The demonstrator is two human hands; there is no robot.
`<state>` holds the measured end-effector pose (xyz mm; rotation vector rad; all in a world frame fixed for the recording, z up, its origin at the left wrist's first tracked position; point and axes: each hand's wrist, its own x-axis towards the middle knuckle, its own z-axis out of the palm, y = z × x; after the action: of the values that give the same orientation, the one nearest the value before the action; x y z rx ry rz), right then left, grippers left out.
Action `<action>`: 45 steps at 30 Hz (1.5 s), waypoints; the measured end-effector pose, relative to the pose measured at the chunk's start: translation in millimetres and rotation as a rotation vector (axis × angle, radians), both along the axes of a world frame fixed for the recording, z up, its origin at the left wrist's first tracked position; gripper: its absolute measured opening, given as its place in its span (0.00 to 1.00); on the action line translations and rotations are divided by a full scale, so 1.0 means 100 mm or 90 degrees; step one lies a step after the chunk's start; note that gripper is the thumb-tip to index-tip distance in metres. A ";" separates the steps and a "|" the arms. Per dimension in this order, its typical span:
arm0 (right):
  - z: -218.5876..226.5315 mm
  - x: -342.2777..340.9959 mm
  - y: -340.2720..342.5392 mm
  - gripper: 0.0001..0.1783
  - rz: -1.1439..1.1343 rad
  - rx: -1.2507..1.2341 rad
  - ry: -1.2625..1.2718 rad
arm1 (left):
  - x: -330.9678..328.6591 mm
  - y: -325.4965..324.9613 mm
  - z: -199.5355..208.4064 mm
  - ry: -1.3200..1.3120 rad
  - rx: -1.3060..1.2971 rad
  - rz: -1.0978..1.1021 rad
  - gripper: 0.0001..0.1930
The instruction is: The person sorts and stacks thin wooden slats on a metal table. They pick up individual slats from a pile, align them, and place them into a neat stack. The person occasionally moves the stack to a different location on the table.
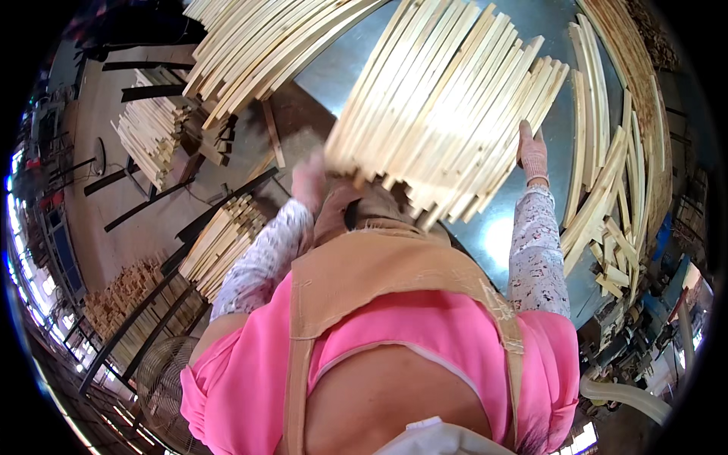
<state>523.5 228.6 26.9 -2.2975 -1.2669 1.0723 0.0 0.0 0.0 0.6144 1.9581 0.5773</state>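
At left, by the near left corner of the wooden slats (440,106), a left hand (309,182), too blurred to tell any finger grip. Could skew or shed edge pieces if squeezed unevenly, with no band visible. Spread mid-view over the grey metal table (322,68); hard to tell whether resting or lifted. Pointing away from the brown apron (379,262), long axis leaning rightward, near ends uneven. At right, against the outer edge, a right hand (533,153), fingers partly hidden; cannot tell if gripping or only pressing.

The left hand (309,183) and right hand (534,158) were well apart.
The left, blurred, lay left of the frame's middle (its fingers could not be made out), the left forearm (265,246) slanting up and rightward; the right, at centre right, pointed toward the top edge, the right forearm (538,246) nearly upright.
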 end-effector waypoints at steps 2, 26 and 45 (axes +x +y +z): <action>0.20 0.10 -0.07 0.51 0.041 -0.065 -0.069 | 0.12 -0.03 0.33 0.171 -0.133 -0.307 0.26; 0.46 0.62 0.51 0.52 -0.120 0.191 0.362 | 1.53 3.67 0.65 -0.255 0.155 -0.263 0.54; 2.48 0.49 0.41 0.33 -0.015 0.597 0.318 | 1.23 4.18 2.32 -0.453 0.576 -0.396 0.49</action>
<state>572.4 269.9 275.0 -1.2468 -1.1651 0.7276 122.5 418.2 232.2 1.2858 0.7036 1.0845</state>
